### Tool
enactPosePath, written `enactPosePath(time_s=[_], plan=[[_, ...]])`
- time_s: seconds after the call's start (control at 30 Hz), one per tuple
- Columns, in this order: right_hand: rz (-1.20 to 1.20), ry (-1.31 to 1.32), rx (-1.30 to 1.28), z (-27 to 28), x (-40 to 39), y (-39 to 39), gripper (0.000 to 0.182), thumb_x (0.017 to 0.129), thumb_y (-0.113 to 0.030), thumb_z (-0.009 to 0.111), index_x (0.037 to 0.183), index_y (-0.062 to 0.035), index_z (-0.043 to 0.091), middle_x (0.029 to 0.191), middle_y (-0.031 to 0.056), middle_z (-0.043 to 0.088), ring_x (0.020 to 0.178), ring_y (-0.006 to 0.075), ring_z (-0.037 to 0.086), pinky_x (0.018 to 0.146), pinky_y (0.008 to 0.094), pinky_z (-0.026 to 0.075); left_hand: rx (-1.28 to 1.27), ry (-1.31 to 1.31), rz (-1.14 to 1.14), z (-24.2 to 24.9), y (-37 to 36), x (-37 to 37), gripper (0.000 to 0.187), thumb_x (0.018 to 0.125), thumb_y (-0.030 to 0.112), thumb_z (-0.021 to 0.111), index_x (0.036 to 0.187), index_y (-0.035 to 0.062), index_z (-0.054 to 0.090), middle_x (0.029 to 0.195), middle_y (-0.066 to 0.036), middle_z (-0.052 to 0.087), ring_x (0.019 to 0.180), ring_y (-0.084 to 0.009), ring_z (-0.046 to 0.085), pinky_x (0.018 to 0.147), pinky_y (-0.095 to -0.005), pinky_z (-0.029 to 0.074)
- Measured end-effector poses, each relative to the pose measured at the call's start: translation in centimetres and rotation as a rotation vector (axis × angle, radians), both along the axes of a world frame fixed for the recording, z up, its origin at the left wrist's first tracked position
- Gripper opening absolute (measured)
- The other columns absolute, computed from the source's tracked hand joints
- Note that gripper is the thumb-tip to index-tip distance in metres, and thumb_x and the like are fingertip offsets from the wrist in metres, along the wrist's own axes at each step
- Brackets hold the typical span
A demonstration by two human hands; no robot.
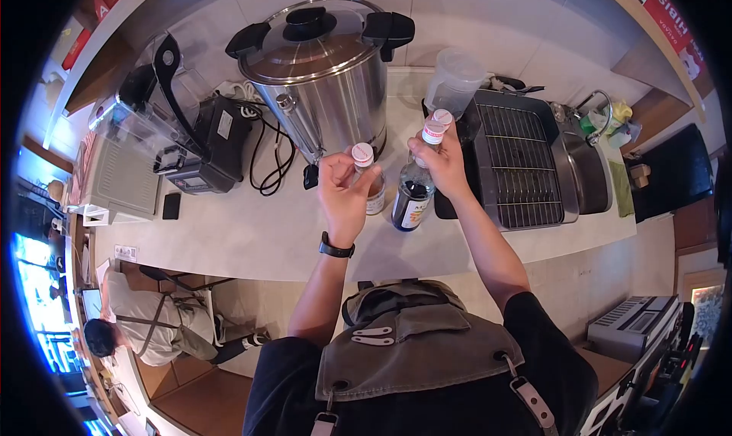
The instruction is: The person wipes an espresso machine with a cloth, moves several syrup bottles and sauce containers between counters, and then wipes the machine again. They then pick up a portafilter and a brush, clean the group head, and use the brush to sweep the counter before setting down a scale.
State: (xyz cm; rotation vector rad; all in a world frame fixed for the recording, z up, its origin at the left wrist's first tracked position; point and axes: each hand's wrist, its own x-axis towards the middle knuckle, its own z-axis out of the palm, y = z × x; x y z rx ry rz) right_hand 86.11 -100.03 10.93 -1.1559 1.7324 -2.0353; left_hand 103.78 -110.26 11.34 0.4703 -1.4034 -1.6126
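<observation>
My left hand (347,188) is closed around the neck of a bottle (375,202) with a white and red cap and a pale label. Part of that bottle is hidden behind my fingers. My right hand (448,161) grips the neck of a second bottle (412,199), just below its white cap with red print. Dark blue liquid shows in the clear glass, above and beside a white label. Both bottles are side by side over the countertop (320,241), caps up.
A large steel urn (328,85) stands behind my hands. Left of it are a blender (202,146) and a black cable (274,161). To the right are a clear pitcher (455,85), a drying rack (522,157) and a sink (591,173). Another person (152,310) sits at lower left.
</observation>
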Motion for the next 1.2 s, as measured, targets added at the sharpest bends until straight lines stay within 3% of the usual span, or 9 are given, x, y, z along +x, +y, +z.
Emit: enactPosePath(time_s=[0.23,0.33,0.4,0.73,0.93,0.97,1.07,1.1,1.2], plan=[[-0.010,0.154,0.022,0.5,0.4,0.1,0.025,0.085,-0.021,0.082,0.091,-0.0011,0.068,0.115,0.0087,0.045,0.112,0.0240,0.049,0.098,0.0358,0.041,-0.240,-0.055,0.136,1.1,1.7,0.1,0.057,0.085,-0.010,0.078,0.130,0.0023,0.044,0.133,-0.018,0.061,0.127,-0.0258,0.061,0.113,-0.0410,0.043],[-0.014,0.189,0.017,0.0,0.0,0.1,0.027,0.084,-0.022,0.083,0.092,-0.0011,0.069,0.116,0.0096,0.046,0.112,0.0250,0.049,0.098,0.0366,0.041,-0.886,-0.192,0.427,2.0,4.1,1.9,0.061,0.086,-0.006,0.078,0.136,-0.0004,0.044,0.142,-0.025,0.055,0.136,-0.0379,0.055,0.115,-0.0438,0.042],[-0.002,0.169,0.049,0.1,-0.2,0.2,0.027,0.084,-0.023,0.083,0.092,-0.0015,0.069,0.115,0.0098,0.046,0.112,0.0258,0.049,0.099,0.0372,0.041,-0.836,-0.042,0.010,-0.8,5.8,1.9,0.065,0.086,0.001,0.080,0.138,-0.0011,0.042,0.146,-0.026,0.052,0.140,-0.0447,0.048,0.118,-0.0478,0.038],[0.028,0.442,0.132,0.0,-1.4,0.7,0.027,0.083,-0.024,0.084,0.091,-0.0024,0.069,0.124,0.0106,0.045,0.122,0.0253,0.045,0.101,0.0363,0.042,-0.670,-0.599,-0.085,-2.5,6.1,-4.4,0.081,0.079,0.015,0.086,0.142,-0.0058,0.039,0.128,-0.030,0.057,0.117,-0.0494,0.056,0.098,-0.0538,0.047],[0.241,0.504,0.246,2.2,-2.7,2.2,0.054,0.078,-0.037,0.091,0.117,-0.0077,0.070,0.128,0.0150,0.041,0.130,0.0335,0.037,0.115,0.0447,0.030,-0.664,-0.545,0.012,-3.9,6.9,-4.7,0.069,0.079,0.012,0.087,0.131,-0.0038,0.044,0.119,-0.027,0.059,0.109,-0.0471,0.059,0.091,-0.0518,0.047],[0.281,0.508,0.251,2.3,-3.0,2.5,0.068,0.083,-0.056,0.082,0.130,-0.0108,0.067,0.127,0.0158,0.041,0.129,0.0353,0.035,0.116,0.0475,0.026,-0.646,-0.539,0.019,-4.0,7.1,-4.6,0.068,0.079,0.011,0.087,0.131,-0.0035,0.044,0.118,-0.026,0.059,0.109,-0.0462,0.059,0.091,-0.0511,0.047],[0.388,0.410,0.164,1.5,-4.1,2.5,0.067,0.089,-0.064,0.069,0.136,-0.0168,0.064,0.131,0.0206,0.043,0.133,0.0388,0.033,0.116,0.0481,0.026,-0.599,-0.540,0.032,-4.1,7.5,-4.8,0.069,0.079,0.009,0.087,0.132,-0.0026,0.045,0.119,-0.024,0.059,0.110,-0.0437,0.060,0.092,-0.0493,0.047],[0.417,0.460,0.177,1.5,-4.6,2.6,0.080,0.095,-0.079,0.047,0.147,-0.0182,0.058,0.134,0.0216,0.042,0.135,0.0397,0.032,0.116,0.0496,0.026,-0.583,-0.544,0.037,-4.1,7.5,-4.9,0.069,0.079,0.009,0.087,0.132,-0.0023,0.045,0.120,-0.024,0.059,0.110,-0.0428,0.060,0.092,-0.0487,0.047],[0.432,0.408,0.186,1.3,-5.1,2.7,0.086,0.097,-0.082,0.033,0.150,-0.0185,0.056,0.137,0.0225,0.042,0.138,0.0412,0.031,0.118,0.0506,0.025,-0.579,-0.569,-0.006,-4.5,7.4,-5.0,0.083,0.080,0.010,0.086,0.145,-0.0045,0.037,0.128,-0.027,0.057,0.119,-0.0453,0.055,0.100,-0.0517,0.045]])
